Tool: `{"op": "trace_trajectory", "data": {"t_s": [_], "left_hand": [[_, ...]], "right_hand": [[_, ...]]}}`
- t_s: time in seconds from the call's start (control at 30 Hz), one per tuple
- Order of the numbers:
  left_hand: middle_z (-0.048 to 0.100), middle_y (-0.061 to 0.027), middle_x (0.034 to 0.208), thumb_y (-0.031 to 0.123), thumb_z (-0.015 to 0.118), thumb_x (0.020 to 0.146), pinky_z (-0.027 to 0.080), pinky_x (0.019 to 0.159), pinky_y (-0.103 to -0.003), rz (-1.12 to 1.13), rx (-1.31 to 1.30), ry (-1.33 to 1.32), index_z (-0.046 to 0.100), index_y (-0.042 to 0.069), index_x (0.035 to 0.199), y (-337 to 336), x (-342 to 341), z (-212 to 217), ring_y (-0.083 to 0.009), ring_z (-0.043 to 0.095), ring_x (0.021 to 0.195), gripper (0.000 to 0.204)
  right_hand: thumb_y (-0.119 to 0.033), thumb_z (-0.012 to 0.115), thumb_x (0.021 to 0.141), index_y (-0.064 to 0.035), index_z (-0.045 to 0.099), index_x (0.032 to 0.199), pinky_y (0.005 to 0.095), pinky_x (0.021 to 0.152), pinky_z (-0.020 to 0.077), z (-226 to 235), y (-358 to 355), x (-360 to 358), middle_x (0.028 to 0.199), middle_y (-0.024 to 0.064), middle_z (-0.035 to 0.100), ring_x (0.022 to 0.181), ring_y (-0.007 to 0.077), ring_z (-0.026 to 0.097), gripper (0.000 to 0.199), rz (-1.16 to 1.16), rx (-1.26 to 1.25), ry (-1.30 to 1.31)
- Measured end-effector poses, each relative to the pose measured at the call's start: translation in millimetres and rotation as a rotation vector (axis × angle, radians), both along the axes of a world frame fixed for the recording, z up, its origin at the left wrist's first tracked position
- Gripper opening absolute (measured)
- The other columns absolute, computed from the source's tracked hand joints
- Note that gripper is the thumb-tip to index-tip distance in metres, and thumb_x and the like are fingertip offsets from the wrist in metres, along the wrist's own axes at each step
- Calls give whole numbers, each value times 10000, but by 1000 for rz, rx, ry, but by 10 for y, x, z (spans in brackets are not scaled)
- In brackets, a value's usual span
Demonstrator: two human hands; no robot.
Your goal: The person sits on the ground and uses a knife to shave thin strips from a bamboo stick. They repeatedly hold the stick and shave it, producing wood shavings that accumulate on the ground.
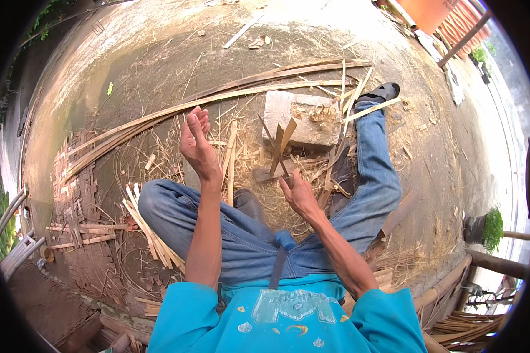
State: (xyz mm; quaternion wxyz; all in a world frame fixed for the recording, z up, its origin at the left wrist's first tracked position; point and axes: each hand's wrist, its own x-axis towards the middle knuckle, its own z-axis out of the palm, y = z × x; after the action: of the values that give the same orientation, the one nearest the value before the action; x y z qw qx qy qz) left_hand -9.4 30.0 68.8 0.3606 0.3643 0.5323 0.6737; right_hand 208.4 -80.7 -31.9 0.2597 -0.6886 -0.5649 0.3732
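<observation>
My left hand (198, 144) is raised over the ground left of the stone block, its fingers loosely curled and apart, with nothing in it. My right hand (300, 193) is closed round the handle of what looks like a knife (268, 130), its narrow dark blade pointing up and away to the left. Close against the blade stand short brown bamboo pieces (287, 134); whether they are wedged on it or lie behind it I cannot tell. Just beyond is a pale stone block (278, 110) with shavings on top. Several thin bamboo strips (359, 97) lean at its right end.
Long bamboo strips (218, 94) curve across the ground beyond my hands. A bundle of split bamboo (150, 235) lies beside my left knee. Shavings (165, 156) litter the ground. My bent legs in jeans (377, 159) frame the work spot. A potted plant (492, 229) stands far right.
</observation>
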Motion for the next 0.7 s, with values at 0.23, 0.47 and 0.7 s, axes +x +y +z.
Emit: {"op": "trace_trajectory", "data": {"t_s": [0.23, 0.47, 0.7], "left_hand": [[681, -135, 1180, 487, 406, 1104, 496, 993, -362, 112, 28, -55, 649, -1, 1251, 56, -26, -5, -198, 638, 1101, 564], [692, -131, 1162, 453, 402, 1110, 521, 949, -350, 41, 31, -83, 650, -7, 1228, -2, 72, -58, -204, 651, 1070, 536], [688, -144, 1145, 445, 371, 1116, 525, 942, -360, 93, 15, -132, 650, -13, 1217, 21, -21, -175, -214, 656, 1047, 545]], "right_hand": [[-245, 650, 1025, -8, 571, 1009, 361, 510, 415, 1102, -5, -153, 618, 109, 587, 524, 166, 543, 251, -107, 299, 226], [-260, 674, 999, 5, 573, 986, 431, 547, 489, -261, -17, 6, 704, 221, 675, 624, 370, 690, 284, 18, 62, -38], [-246, 676, 1000, 3, 589, 985, 420, 531, 475, 873, -35, -225, 692, 193, 666, 605, 312, 686, 265, -96, 214, 239]]}}
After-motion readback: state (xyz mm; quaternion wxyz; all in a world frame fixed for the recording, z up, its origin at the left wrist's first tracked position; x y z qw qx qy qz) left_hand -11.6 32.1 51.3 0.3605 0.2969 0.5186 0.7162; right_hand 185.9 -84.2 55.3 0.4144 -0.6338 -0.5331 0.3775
